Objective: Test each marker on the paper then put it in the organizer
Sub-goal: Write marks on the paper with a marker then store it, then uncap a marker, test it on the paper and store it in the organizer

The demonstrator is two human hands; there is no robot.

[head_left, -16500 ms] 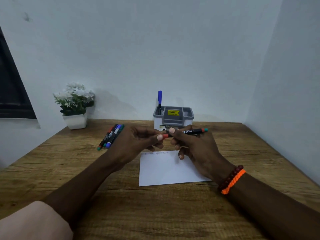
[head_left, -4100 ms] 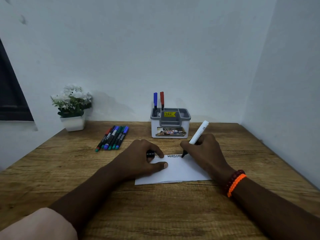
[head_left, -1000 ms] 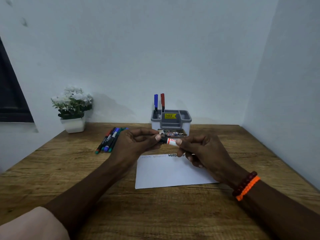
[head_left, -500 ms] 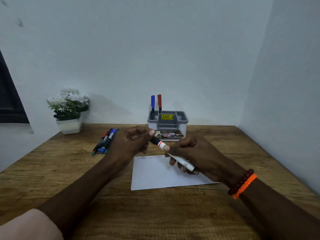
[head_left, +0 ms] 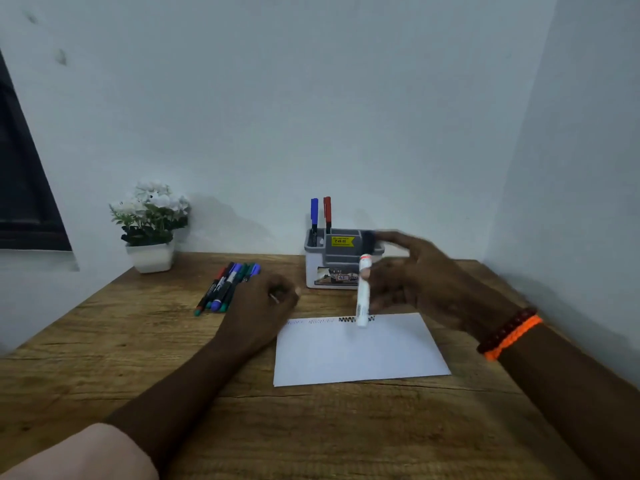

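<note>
- The white marker [head_left: 363, 292] stood nearly upright above the far edge of the paper [head_left: 360, 351], just in front of the organizer [head_left: 343, 261], with an orange band near its top.
- The right hand [head_left: 415, 275] was beside it, motion-blurred; fingers looked spread toward the organizer, and whether it had hold of the marker could not be told.
- The left hand [head_left: 266, 299] rested on the desk [head_left: 311, 427] left of the paper, fingers loosely curled; whether it held anything small could not be told.
- Scribble marks ran along the paper's far edge, so testing of this marker seemed finished; the step in hand looked like carrying it to the organizer.
- A blue marker [head_left: 314, 216] and a red marker [head_left: 327, 214] already stood in the organizer's left rear compartment.
- Next would call for lifting the white marker over the rim and dropping it into a compartment.
- The untested markers [head_left: 227, 285] lay bunched to the left, near a potted plant [head_left: 150, 223].
</note>
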